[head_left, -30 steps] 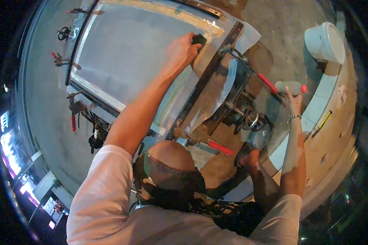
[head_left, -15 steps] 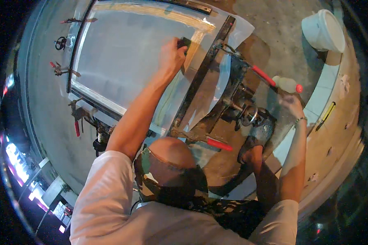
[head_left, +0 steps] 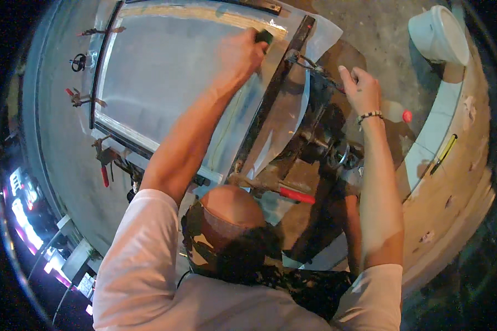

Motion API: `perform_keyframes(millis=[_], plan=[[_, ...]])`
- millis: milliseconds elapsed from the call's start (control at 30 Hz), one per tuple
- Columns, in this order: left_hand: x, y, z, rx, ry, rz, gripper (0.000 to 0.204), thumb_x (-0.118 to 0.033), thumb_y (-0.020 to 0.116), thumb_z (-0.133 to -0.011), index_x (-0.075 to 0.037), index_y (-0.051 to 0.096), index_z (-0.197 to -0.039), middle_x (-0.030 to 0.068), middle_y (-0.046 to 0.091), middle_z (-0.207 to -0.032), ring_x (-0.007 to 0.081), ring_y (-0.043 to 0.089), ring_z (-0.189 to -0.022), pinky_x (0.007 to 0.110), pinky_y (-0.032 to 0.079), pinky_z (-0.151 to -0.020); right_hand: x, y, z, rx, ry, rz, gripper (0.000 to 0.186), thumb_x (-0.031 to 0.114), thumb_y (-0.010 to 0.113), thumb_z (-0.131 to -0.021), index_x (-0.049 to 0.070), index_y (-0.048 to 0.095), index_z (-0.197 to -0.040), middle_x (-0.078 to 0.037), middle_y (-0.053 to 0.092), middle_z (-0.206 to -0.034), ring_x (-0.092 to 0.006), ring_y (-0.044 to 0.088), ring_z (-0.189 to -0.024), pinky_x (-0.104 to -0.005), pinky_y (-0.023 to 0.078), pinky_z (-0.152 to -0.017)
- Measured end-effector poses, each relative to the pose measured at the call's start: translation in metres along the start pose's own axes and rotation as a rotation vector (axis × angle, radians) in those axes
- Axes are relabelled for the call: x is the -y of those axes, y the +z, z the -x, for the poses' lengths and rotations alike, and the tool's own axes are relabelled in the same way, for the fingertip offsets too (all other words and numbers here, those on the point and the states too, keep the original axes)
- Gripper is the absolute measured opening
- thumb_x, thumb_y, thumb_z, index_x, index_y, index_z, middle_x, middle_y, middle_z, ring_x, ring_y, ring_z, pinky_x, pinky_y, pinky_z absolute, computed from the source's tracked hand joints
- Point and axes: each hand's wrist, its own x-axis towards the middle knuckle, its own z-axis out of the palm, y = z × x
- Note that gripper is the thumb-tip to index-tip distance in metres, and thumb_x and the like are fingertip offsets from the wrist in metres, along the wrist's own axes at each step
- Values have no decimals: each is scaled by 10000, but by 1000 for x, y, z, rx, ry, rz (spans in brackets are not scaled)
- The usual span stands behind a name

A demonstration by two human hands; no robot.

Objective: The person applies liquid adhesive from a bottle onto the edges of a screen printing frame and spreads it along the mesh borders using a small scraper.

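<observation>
A pale translucent sheet [head_left: 160,71] lies stretched across a light wooden frame [head_left: 204,14], with dark metal bars [head_left: 270,94] along its edges. Near the frame's far right corner, my left hand [head_left: 243,52] grips a small dark green block [head_left: 264,37], pressed against the sheet. My right hand [head_left: 363,91] is at the upper right clamp [head_left: 315,67], fingers curled around its red handle, which is mostly hidden by the hand. Another clamp's red handle [head_left: 297,195] sticks out by the near right end of the bar.
More clamps [head_left: 80,98] hold the left bar. At far right stands a white bucket [head_left: 439,36]. A pale bottle with a red cap [head_left: 407,116] lies beyond my right wrist. A yellow cutter [head_left: 444,153] rests on the tan ledge [head_left: 453,193]. My knee [head_left: 232,204] is close to the frame.
My left hand has slid the block away from me and slightly right, toward the far corner. My right hand has moved up and left from beside the bottle onto the red clamp handle.
</observation>
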Motion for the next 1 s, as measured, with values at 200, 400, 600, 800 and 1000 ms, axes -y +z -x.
perform_keyframes(millis=[200, 400, 600, 800, 1000], plan=[[10, 3, -21, -32, 49, -25, 314, -277, 728, -852, -21, 682, -1028, 234, 712, -911, 416, 692, -839, 470, 551, -730, -8, 14, -12, 73, 32, -45, 504, 428, 658, -873, -12, 531, -665, -180, 514, -569, -306, 476, -521, -439, 392, -541], [-7, 19, -29, -13, 20, 115, 328, -279, 736, -846, 4, 677, -1000, 246, 706, -900, 427, 683, -870, 459, 550, -754, -5, 15, -14, 230, 185, -29, 409, 430, 642, -822, 27, 662, -749, -229, 655, -736, -434, 635, -723, -501, 489, -651], [-3, 30, -44, -128, -3, 141, 266, -229, 737, -812, -7, 672, -943, 234, 703, -909, 426, 679, -872, 491, 541, -772, -1, 13, -14, 153, 163, 26, 396, 419, 635, -808, 29, 665, -745, -232, 663, -747, -442, 643, -742, -515, 501, -673], [7, 9, -47, -72, -50, 68, 330, -263, 757, -809, -8, 676, -1002, 236, 707, -926, 417, 686, -885, 482, 544, -778, -2, 13, -15, 178, 213, 6, 385, 409, 628, -803, 27, 663, -769, -243, 671, -813, -449, 645, -789, -525, 508, -696], [36, 0, 0, 5, -32, 6, 330, -245, 756, -818, 11, 666, -1004, 255, 700, -912, 431, 679, -889, 490, 536, -761, 7, 9, -15, 216, 248, 18, 377, 397, 622, -803, 23, 657, -770, -241, 676, -839, -454, 641, -808, -521, 507, -704]])
